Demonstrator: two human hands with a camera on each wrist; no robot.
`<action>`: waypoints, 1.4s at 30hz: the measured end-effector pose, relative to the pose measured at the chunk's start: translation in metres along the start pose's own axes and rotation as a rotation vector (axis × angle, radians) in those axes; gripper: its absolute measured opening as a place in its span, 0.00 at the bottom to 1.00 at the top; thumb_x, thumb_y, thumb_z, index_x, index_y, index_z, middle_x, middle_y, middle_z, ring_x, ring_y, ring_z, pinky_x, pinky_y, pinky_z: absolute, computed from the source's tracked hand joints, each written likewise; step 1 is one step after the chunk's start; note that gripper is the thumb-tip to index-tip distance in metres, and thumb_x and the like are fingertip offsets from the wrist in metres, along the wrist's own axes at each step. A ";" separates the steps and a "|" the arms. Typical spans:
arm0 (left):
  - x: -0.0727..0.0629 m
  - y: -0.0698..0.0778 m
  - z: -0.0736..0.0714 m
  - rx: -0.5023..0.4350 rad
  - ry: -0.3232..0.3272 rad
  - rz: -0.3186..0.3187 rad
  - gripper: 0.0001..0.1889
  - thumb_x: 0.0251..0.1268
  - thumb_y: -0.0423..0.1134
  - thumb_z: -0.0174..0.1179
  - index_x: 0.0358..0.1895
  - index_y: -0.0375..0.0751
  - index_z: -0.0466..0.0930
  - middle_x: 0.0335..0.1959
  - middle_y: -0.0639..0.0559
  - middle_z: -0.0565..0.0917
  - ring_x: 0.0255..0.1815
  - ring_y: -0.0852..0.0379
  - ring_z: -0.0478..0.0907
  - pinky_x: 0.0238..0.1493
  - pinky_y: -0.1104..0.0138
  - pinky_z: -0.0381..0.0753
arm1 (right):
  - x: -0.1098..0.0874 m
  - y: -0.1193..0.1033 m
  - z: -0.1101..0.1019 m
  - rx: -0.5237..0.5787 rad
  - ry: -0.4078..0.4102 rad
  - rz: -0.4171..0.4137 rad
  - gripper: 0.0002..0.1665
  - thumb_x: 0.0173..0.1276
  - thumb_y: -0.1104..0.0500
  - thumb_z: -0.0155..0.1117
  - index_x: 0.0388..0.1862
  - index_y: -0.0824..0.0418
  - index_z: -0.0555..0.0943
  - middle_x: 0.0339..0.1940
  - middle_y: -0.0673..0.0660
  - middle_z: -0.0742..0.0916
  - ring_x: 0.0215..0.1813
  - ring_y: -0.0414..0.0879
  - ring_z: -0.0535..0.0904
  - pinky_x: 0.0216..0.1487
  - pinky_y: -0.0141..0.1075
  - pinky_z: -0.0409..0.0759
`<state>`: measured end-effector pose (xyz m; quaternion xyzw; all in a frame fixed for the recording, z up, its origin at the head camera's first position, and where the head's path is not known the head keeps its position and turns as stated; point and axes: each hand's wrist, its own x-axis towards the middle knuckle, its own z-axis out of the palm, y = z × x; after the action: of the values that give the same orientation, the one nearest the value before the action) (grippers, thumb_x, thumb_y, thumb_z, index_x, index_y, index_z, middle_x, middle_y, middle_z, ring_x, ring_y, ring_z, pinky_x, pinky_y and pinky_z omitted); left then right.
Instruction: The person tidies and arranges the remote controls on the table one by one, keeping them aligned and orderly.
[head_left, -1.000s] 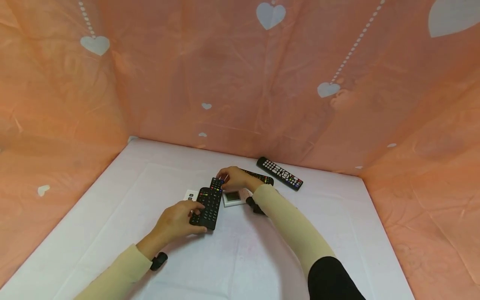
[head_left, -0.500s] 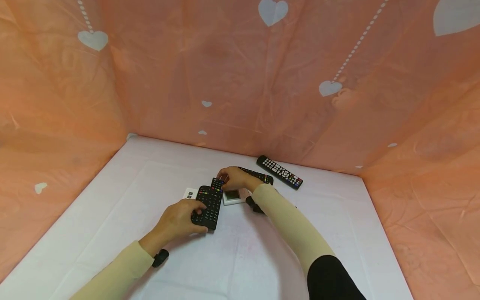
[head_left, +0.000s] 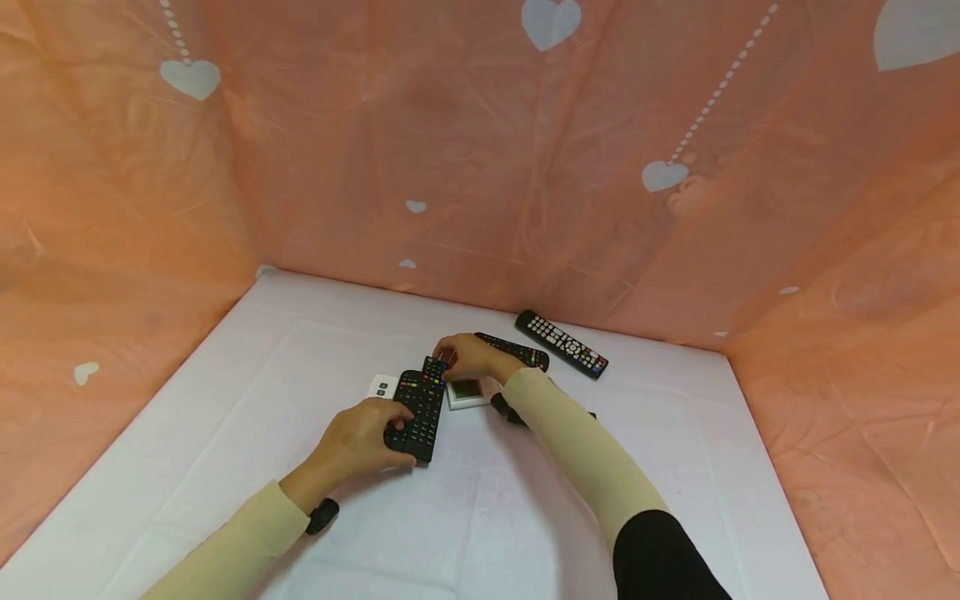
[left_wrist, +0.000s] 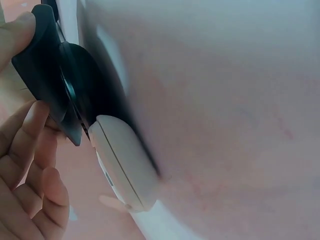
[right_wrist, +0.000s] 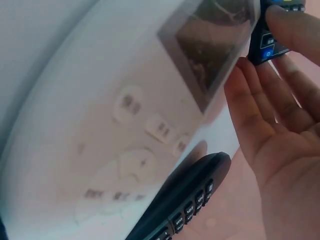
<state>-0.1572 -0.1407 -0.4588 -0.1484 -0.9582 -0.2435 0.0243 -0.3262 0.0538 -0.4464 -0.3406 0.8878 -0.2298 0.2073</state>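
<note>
My left hand (head_left: 358, 437) grips the lower end of a wide black remote control (head_left: 422, 412), thumb on one edge and fingers on the other. Beyond its top end, a narrower black remote (head_left: 434, 367) with coloured buttons shows partly. My right hand (head_left: 471, 358) pinches that narrower remote near its upper right edge; the right wrist view shows thumb and fingers (right_wrist: 277, 95) around its end. From the left wrist view, the wide remote's dark side (left_wrist: 47, 65) is tilted above another black piece, with the rounded end of a white remote (left_wrist: 127, 162) below.
A white remote with two grey buttons (head_left: 382, 387) lies left of the black ones. Under my right wrist is a white remote with a screen (head_left: 467, 393). Behind it lies a black remote (head_left: 525, 354), and another black remote (head_left: 562, 343) rests near the orange back wall (head_left: 465, 167).
The head view has shifted slightly. Both hands and the remotes they hold stay almost where they were.
</note>
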 end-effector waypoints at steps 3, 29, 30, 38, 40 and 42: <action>0.000 0.001 0.001 0.001 -0.006 0.000 0.29 0.29 0.54 0.80 0.42 0.51 0.84 0.30 0.64 0.80 0.36 0.63 0.75 0.37 0.65 0.77 | 0.000 0.002 0.001 0.007 0.002 0.002 0.22 0.58 0.64 0.71 0.53 0.62 0.79 0.46 0.58 0.86 0.50 0.47 0.81 0.53 0.34 0.78; 0.000 0.006 0.015 0.025 -0.008 0.000 0.31 0.28 0.54 0.80 0.44 0.49 0.84 0.31 0.62 0.80 0.33 0.63 0.73 0.35 0.66 0.75 | -0.009 0.003 -0.003 -0.059 -0.036 0.035 0.21 0.58 0.63 0.69 0.52 0.61 0.80 0.46 0.58 0.87 0.51 0.48 0.82 0.55 0.38 0.78; 0.000 0.006 0.016 0.026 -0.006 0.004 0.31 0.28 0.54 0.80 0.44 0.49 0.84 0.31 0.62 0.80 0.34 0.63 0.73 0.36 0.65 0.76 | -0.009 0.003 -0.002 -0.061 -0.037 0.036 0.21 0.59 0.63 0.69 0.52 0.61 0.80 0.46 0.58 0.87 0.51 0.48 0.82 0.55 0.38 0.78; 0.000 0.005 0.016 0.055 -0.011 0.049 0.30 0.28 0.53 0.80 0.43 0.49 0.84 0.33 0.61 0.78 0.36 0.62 0.71 0.36 0.66 0.76 | -0.009 0.002 0.002 -0.079 -0.028 0.040 0.21 0.59 0.63 0.69 0.52 0.61 0.79 0.46 0.59 0.86 0.48 0.47 0.81 0.52 0.38 0.79; -0.001 0.005 0.016 0.064 -0.012 0.063 0.30 0.29 0.53 0.80 0.43 0.49 0.84 0.34 0.60 0.78 0.36 0.61 0.71 0.36 0.66 0.76 | -0.009 0.001 0.002 -0.088 -0.027 0.034 0.21 0.61 0.62 0.68 0.53 0.61 0.79 0.47 0.59 0.86 0.48 0.48 0.81 0.52 0.39 0.79; -0.001 0.005 0.015 0.073 -0.012 0.077 0.29 0.29 0.53 0.79 0.43 0.49 0.84 0.35 0.59 0.78 0.36 0.61 0.70 0.36 0.65 0.75 | -0.010 0.000 0.003 -0.103 -0.024 0.030 0.21 0.62 0.62 0.67 0.54 0.61 0.79 0.48 0.59 0.85 0.49 0.48 0.80 0.52 0.39 0.79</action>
<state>-0.1545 -0.1299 -0.4701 -0.1857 -0.9601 -0.2064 0.0335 -0.3176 0.0597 -0.4466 -0.3400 0.9009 -0.1765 0.2038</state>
